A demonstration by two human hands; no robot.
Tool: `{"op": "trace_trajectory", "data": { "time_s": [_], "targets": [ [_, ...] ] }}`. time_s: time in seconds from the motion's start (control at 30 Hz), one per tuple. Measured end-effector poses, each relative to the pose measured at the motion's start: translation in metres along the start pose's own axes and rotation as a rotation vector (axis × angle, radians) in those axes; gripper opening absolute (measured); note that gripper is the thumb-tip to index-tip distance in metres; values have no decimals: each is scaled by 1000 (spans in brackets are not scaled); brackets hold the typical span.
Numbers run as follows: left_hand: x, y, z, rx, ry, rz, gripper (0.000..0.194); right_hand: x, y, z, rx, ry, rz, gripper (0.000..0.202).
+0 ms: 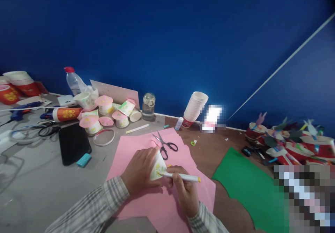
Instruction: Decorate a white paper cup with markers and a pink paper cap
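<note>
Right hand (183, 189) pinches a white marker (187, 177); left hand (140, 168) is wrapped round a paper cup (159, 165), lower centre of frame. Marker lies near-horizontal, tip pointing left at the cup's flowered side (contact looks likely, can't confirm).

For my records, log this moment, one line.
left hand: holding white floral paper piece; right hand: white cylindrical marker, tip at piece; below: pink paper
</note>
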State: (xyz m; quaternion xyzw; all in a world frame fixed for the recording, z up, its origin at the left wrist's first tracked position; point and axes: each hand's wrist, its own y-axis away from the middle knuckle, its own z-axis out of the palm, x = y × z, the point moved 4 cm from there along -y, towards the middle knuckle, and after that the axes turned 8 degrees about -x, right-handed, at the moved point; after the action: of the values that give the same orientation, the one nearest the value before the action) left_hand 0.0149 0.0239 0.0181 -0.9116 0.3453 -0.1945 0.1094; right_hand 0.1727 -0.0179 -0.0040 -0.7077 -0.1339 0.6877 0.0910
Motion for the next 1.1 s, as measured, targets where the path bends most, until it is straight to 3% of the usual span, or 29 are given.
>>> {"op": "trace_trajectory", "data": {
  "time_s": [0.33,0.63,1.1],
  "targets": [
    [2,0,-1,18,-13,9,94,2,2,2,-18,61,-33,18],
    [0,0,-3,8,24,-10,98,0,-1,-4,21,-68,43,27],
    [1,-1,-3,31,1,21,94,0,-4,-8,32,-34,75,29]
  ]
}}
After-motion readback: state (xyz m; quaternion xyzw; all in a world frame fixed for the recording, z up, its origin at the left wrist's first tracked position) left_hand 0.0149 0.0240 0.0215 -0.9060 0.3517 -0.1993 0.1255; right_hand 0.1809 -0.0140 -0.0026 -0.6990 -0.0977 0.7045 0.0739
